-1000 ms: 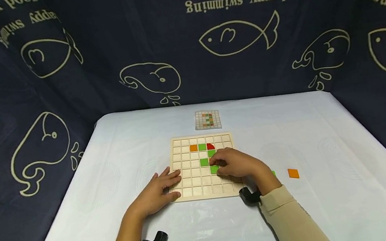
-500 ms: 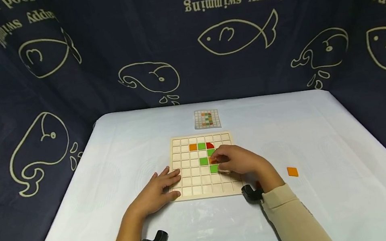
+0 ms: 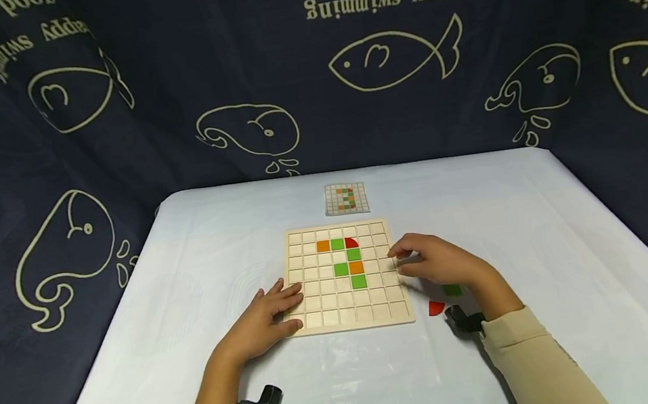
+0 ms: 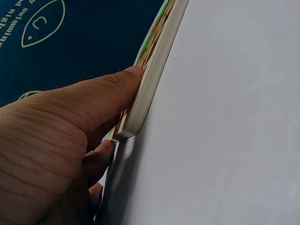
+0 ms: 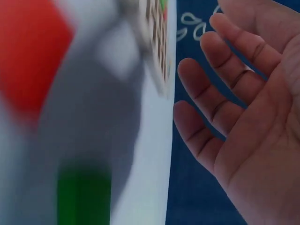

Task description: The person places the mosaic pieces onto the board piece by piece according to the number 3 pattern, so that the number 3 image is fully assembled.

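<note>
At the frame's centre, we saw the left hand (image 3: 266,319) pressing the square wooden grid board (image 3: 352,321) with flat fingers; the right hand (image 3: 436,262) hovered empty and relaxed, just right of it.

Pattern card (image 3: 346,198), white table (image 3: 184,261), navy backdrop (image 3: 165,114) (fish print)
</note>
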Demonstrator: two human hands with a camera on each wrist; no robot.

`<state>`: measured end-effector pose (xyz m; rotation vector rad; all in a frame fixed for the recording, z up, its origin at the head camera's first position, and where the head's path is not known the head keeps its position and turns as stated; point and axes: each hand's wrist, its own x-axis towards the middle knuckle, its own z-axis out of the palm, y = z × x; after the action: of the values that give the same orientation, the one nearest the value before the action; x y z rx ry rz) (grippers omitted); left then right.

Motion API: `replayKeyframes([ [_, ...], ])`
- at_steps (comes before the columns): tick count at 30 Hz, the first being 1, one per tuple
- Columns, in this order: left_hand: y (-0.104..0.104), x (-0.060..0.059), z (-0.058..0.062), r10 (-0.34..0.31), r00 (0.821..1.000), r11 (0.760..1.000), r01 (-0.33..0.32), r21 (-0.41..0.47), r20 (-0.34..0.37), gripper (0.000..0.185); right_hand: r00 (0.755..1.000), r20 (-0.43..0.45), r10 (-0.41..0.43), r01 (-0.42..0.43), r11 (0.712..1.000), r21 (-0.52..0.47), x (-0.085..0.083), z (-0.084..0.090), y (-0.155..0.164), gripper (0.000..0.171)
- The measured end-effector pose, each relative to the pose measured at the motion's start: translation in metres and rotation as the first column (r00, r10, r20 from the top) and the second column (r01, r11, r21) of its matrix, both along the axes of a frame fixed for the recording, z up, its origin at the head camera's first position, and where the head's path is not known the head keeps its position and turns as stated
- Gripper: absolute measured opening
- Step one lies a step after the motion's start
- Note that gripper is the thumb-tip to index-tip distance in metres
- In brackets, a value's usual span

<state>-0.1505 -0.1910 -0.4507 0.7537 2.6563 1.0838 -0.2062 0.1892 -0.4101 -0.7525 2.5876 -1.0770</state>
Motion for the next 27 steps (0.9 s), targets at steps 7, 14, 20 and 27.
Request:
replayKeyframes([
  [7,0.000,0.000,-0.002,-0.002,1.000,1.000,0.002,-0.003,0.002,0.057,0.994,-0.014,-0.111,0.112,0.993,0.044,0.014,0.001,0.060,0.028],
  [14,-0.001,0.001,-0.003,-0.006,1.000,1.000,0.006,-0.007,0.009,0.058,0.981,-0.056,-0.188,0.192,0.979,0.069,0.039,-0.006,0.107,0.028],
  [20,-0.002,0.001,-0.002,-0.006,1.000,1.000,0.006,-0.007,0.007,0.057,0.976,-0.039,-0.214,0.216,0.974,0.067,0.052,-0.013,0.127,0.032],
  [27,0.000,0.000,-0.001,-0.006,1.000,1.000,0.006,-0.004,0.001,0.057,0.975,-0.030,-0.221,0.223,0.970,0.098,0.055,-0.014,0.135,0.034],
])
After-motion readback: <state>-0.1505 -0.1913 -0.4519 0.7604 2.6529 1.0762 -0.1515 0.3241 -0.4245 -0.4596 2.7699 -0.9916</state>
